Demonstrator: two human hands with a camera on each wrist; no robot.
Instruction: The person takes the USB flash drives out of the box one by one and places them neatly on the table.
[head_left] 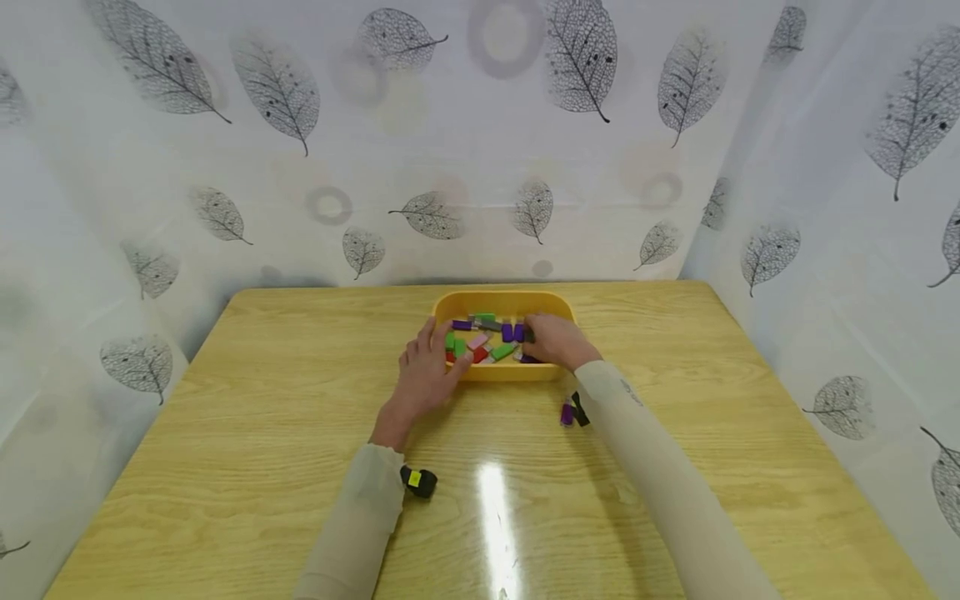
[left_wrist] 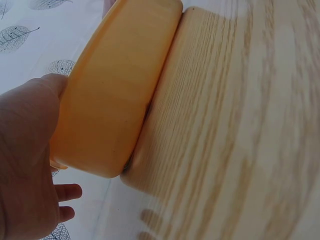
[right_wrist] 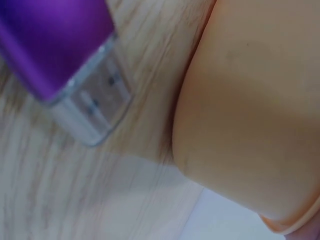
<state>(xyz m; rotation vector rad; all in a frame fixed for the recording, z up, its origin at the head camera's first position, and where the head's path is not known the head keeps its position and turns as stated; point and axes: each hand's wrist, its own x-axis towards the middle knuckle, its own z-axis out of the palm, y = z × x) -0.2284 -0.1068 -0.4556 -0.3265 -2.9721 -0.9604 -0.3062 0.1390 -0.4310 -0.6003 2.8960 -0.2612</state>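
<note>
A yellow-orange plastic tray (head_left: pixel 495 372) stands at the back of the table with several USB flash drives inside, among them a green flash drive (head_left: pixel 504 351) and a pink one. My left hand (head_left: pixel 425 372) rests on the tray's front left corner, its thumb and fingers spread over the rim. Two fingertips hang free beside the tray in the left wrist view. My right hand (head_left: pixel 558 340) reaches into the right side of the tray, beside purple and dark flash drives. Its fingertips are hidden, so I cannot tell whether they pinch one. A purple flash drive (right_wrist: pixel 60 45) lies outside the tray.
Beneath everything is a wood-grain table (head_left: pixel 247 433). A black device with a yellow patch (head_left: pixel 418 481) sits at the left sleeve, and another black piece (head_left: pixel 580 409) shows by the right sleeve. A leaf-patterned white curtain (head_left: pixel 450 150) surrounds the table's back and sides.
</note>
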